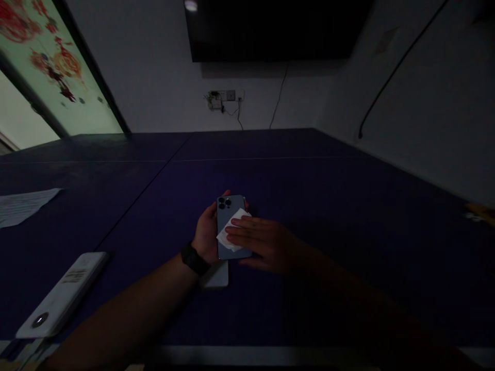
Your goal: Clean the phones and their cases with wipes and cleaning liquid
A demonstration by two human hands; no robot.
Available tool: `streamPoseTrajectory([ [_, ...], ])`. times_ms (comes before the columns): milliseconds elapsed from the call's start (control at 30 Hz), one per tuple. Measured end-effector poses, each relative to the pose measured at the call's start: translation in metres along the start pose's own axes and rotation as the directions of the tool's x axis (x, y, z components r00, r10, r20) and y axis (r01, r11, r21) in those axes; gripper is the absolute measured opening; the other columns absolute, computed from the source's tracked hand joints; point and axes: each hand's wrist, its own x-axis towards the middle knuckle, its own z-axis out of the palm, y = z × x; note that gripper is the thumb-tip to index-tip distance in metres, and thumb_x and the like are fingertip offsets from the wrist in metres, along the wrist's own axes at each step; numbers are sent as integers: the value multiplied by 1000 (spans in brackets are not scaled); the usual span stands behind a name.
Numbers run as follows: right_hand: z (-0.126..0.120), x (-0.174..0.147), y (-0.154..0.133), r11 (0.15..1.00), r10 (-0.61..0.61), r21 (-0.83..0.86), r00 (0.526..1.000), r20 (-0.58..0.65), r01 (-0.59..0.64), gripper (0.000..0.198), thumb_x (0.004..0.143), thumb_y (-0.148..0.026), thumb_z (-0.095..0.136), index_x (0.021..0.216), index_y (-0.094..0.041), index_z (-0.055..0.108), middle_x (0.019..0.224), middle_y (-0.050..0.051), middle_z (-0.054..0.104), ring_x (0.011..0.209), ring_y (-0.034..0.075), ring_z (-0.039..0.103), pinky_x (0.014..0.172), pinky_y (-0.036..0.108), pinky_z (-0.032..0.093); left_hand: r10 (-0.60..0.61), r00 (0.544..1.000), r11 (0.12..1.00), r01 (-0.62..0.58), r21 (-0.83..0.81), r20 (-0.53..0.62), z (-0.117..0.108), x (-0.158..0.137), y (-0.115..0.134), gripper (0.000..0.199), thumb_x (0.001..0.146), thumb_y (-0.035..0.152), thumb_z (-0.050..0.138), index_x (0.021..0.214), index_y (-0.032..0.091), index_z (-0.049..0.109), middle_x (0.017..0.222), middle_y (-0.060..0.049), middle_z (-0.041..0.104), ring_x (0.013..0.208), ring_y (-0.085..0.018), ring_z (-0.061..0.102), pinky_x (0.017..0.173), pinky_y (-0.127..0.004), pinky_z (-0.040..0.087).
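Observation:
A blue-grey smartphone [223,222] lies back side up in my left hand [205,234], its camera lenses at the top left corner. The fingers of that hand wrap around it from beneath. On the phone's back is a white folded tissue [234,238]. My right hand [266,242] presses the tissue flat against the phone with its fingers stretched over it. Below my left hand, a white flat object [216,277] rests on the table, partly covered by my wrist and the phone.
A long white device with a round button [64,293] lies on the purple-blue table [309,206] at left. Behind it is a sheet of paper [27,206]. A yellow item [481,212] sits at the right edge. A dark screen [278,31] hangs above wall sockets [226,96].

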Motion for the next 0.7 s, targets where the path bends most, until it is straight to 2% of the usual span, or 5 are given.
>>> streamPoseTrajectory([
  [167,26,5,3,1000,0,13,999,-49,1,47,100,-37,58,135,-5,60,141,21,63,142,28,50,117,48,44,99,991,995,-98,22,-92,-15,5,9,42,101,35,45,139,23,57,96,-6,75,76,-19,72,79,-33,54],
  [267,32,5,-7,996,-44,74,999,-11,45,52,99,-38,58,138,-3,57,142,21,62,143,29,49,116,50,44,58,994,998,-58,7,-87,-22,3,4,42,100,35,47,139,22,56,98,-7,75,78,-20,72,78,-33,55],
  [367,23,3,-10,982,-83,177,995,61,71,62,98,-49,55,141,-4,55,143,19,62,143,28,49,120,47,41,-16,997,1000,15,-15,-80,-22,0,-8,42,101,36,44,139,23,56,99,-7,75,77,-19,73,76,-32,54],
  [567,-8,-2,2,976,176,105,972,159,-194,86,94,-65,57,150,-1,44,155,27,46,150,34,37,121,52,36,-200,971,979,193,-70,-130,-15,-12,-28,45,98,45,50,129,14,63,90,-9,76,73,-22,72,77,-34,53],
  [700,-5,-1,-20,966,23,250,982,187,-70,79,94,-61,58,146,-1,50,151,22,54,146,30,45,123,46,35,-129,991,990,126,-70,-33,-21,-10,-26,44,100,41,45,137,19,57,96,-8,76,76,-20,72,79,-33,52],
])
